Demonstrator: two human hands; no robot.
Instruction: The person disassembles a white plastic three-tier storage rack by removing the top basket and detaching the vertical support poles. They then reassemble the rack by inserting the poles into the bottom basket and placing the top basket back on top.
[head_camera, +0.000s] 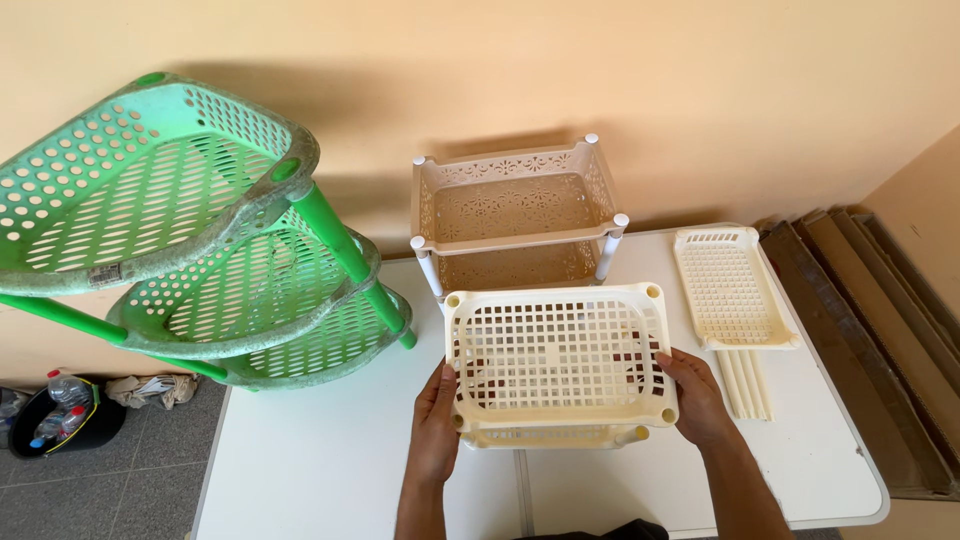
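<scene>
A cream plastic rack tray with a grid bottom is held over the white table, stacked on another cream tray whose edge shows beneath it. My left hand grips its left front edge. My right hand grips its right front edge. Round sockets sit at the tray's corners.
A beige two-tier rack stands behind the tray against the wall. A green three-tier rack leans tilted at the left. A spare cream tray and cream poles lie at the right. Brown boards lean right; a black bucket sits on the floor.
</scene>
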